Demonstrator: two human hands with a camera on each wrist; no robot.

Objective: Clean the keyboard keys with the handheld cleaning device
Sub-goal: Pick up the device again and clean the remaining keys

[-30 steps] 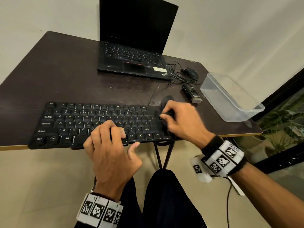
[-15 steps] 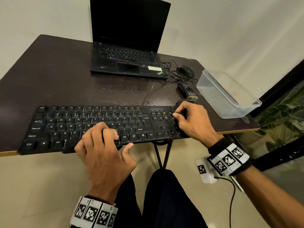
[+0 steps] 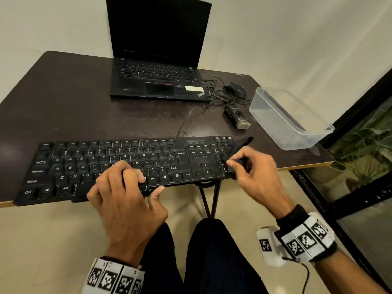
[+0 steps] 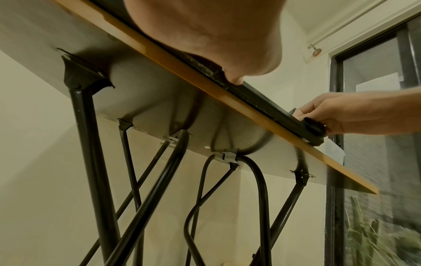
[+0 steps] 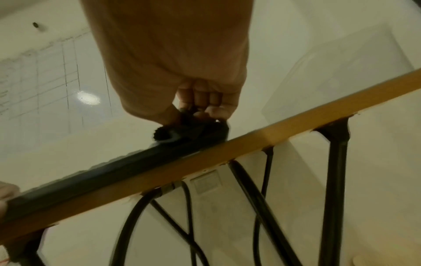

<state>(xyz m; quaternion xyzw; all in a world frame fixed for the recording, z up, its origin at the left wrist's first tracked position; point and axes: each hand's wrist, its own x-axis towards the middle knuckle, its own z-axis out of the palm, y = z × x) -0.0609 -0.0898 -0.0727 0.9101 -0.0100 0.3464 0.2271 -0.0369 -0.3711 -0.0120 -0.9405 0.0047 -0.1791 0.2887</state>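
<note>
Nearest to us, dark trouser legs fill the lower centre of the head view, and both wrists carry bands with black-and-white markers.

Left hand: it rests on the front edge of the keyboard, fingers curled down over the keys near the space bar, thumb hanging off the near edge. It presses on the keyboard but we see no real grasp. In the left wrist view the thumb tip touches the keyboard's front lip.

Right hand: it pinches the black handheld cleaning device at the right end of the keyboard, over the number pad. The right wrist view shows its fingertips closed on the device's body, with a dark bristle tuft down on the keyboard's right end. The left wrist view shows the same tuft resting on the keyboard corner.

The keyboard lies along the near edge of the dark table, its front slightly overhanging the light wooden edging.

Further back, right of centre, we note a small black gadget with a pale end, then a clear plastic container near the table's right edge. Behind these sit a black mouse with tangled cable, and an open laptop with a dark screen.
</note>
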